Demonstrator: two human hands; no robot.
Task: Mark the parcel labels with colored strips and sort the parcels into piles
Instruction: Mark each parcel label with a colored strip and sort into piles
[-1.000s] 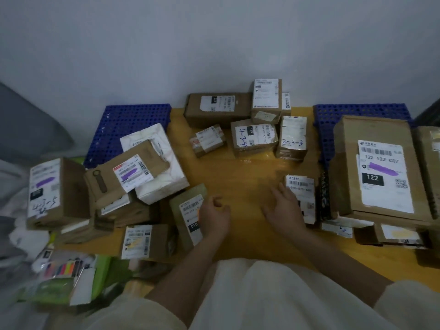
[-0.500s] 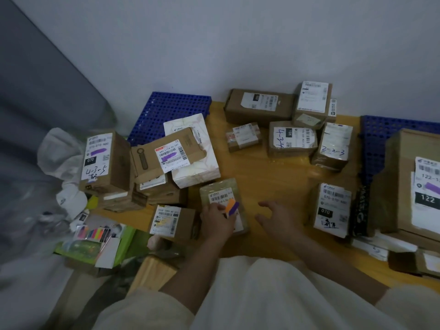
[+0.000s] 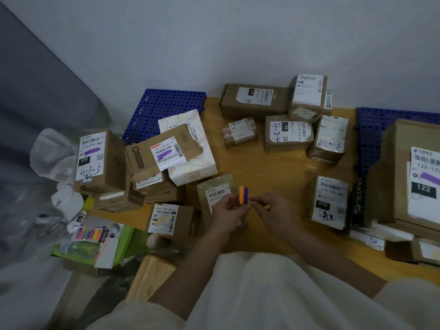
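1. Strips (image 3: 243, 195), one orange and one purple side by side, stand upright above the flat parcel (image 3: 217, 194) that lies near the front of the wooden table (image 3: 273, 167).
2. The left hand (image 3: 228, 216) pinches the strips at their lower end between thumb and fingertips, the fingers curled round them.
3. The right hand (image 3: 273, 214) sits just right of the strips with its fingers bent toward them; its fingertips reach the purple edge, but whether they actually grip it cannot be told.
4. The flat parcel carries a white label with a barcode, partly hidden behind the left hand.
5. Left of the flat parcel is a pile of brown boxes (image 3: 147, 167); two of their labels already bear purple marks.
6. Just in front of that pile, beside the flat parcel, a small box (image 3: 170, 220) shows a yellowish mark on its label.
7. Right of the flat parcel stands a box marked 070 (image 3: 329, 202), its label unmarked.
8. Farther right, a large box marked 122 (image 3: 415, 177) has a purple mark.
9. Behind the flat parcel, by the wall, a group of boxes (image 3: 285, 120) lies close together.
10. Far left of the flat parcel, below the table, a pack of coloured strips (image 3: 91, 234) rests on a green box (image 3: 123, 244).
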